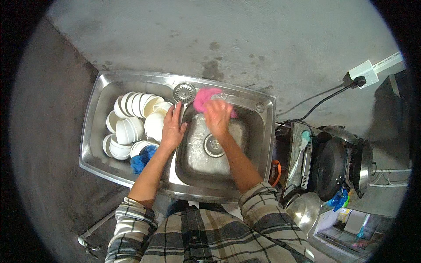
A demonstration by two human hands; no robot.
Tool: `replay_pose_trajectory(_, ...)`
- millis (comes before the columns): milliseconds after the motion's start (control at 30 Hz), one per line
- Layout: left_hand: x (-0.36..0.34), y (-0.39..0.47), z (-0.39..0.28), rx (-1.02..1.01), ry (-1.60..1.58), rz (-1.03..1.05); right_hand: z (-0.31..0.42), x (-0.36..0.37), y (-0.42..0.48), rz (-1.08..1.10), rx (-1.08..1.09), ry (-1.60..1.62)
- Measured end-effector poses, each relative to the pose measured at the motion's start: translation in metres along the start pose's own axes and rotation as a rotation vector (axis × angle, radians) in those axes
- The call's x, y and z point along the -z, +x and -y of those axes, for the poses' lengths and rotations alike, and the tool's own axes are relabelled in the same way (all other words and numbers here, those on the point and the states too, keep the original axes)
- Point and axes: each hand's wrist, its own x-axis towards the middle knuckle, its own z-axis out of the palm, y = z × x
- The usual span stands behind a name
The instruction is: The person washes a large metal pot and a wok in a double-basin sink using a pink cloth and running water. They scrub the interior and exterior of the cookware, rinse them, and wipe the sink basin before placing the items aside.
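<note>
My right hand (217,119), slightly blurred, presses a pink cloth (204,98) against the back rim of the right basin (253,144). Its fingers are bent over the cloth, and part of their grip is hidden. My left hand (173,131) rests over the divider between the basins, thumb apart from the fingers, holding nothing. Beside it, white bowls (130,131) are piled in the left basin (98,138), several nested on their sides. A blue cloth (142,161) lies at the pile's near edge, partly behind my left forearm. Water wets the right basin's floor around the drain (214,145).
A metal strainer basket (184,93) sits at the back of the divider. To the right are a brush (300,154), a black frying pan (329,164) and a metal bowl (304,210). A black cable runs to a wall socket (363,74). A tap (86,243) stands lower left.
</note>
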Motion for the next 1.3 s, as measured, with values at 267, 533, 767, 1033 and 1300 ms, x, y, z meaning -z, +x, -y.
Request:
replay_pose_trajectory(267, -0.014, 0.001, 0.001, 0.012, 0.181, -0.052, -0.007, -0.052, -0.082, 0.221, 0.138, 0.203)
replay_pose_trajectory(533, -0.008, -0.004, 0.002, 0.011, 0.206, -0.043, -0.098, 0.0, -0.072, 0.758, -0.09, -0.307)
replay_pose_trajectory(767, -0.004, -0.005, 0.003, 0.092, 0.079, -0.025, -0.104, 0.066, -0.157, 0.852, 0.197, -0.694)
replay_pose_trajectory(1033, 0.008, -0.058, 0.014, 0.255, -0.021, 0.078, -0.015, 0.05, -0.237, 1.695, -0.153, -0.346)
replay_pose_trajectory(1300, 0.012, -0.062, 0.017, 0.273, 0.086, 0.073, 0.053, 0.098, -0.141, 1.59, -0.492, 0.027)
